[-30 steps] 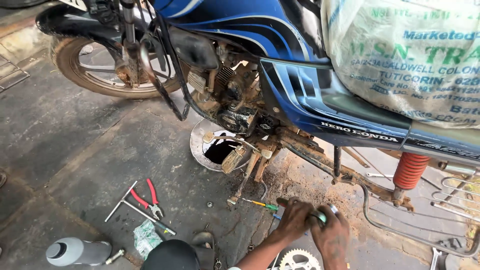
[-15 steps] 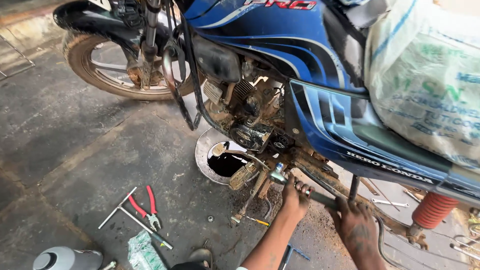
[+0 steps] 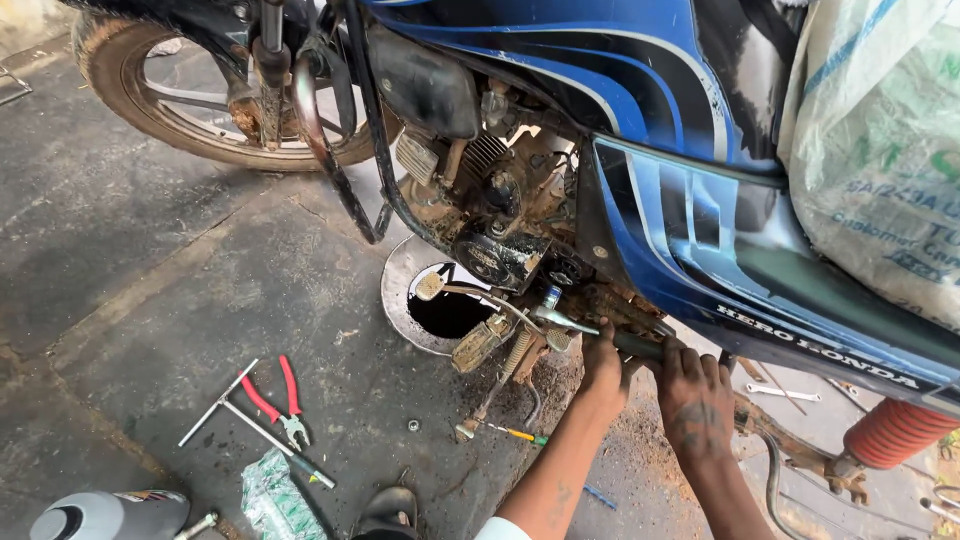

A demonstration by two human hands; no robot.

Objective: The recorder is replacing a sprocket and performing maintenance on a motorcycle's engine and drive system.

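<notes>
Hands under a blue motorcycle [image 3: 640, 180]: left hand [image 3: 603, 368] and right hand [image 3: 693, 398] both closed round a dark steel bar [image 3: 640, 345] below its engine [image 3: 500, 200]. Bar looked stiff, heavy, greasy; best gripped at mid-length.

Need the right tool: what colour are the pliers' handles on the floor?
Red handles on the pliers, seen best in the head view.

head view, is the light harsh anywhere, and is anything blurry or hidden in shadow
Head view: sharp, no motion blur; soft daylight, with mild sheen on the blue motorcycle side panel; the grimy engine block sits in shade, detail murky; both hands, left hand and right hand, are evenly lit; the red-handled pliers on the concrete cast faint shadows.
</notes>
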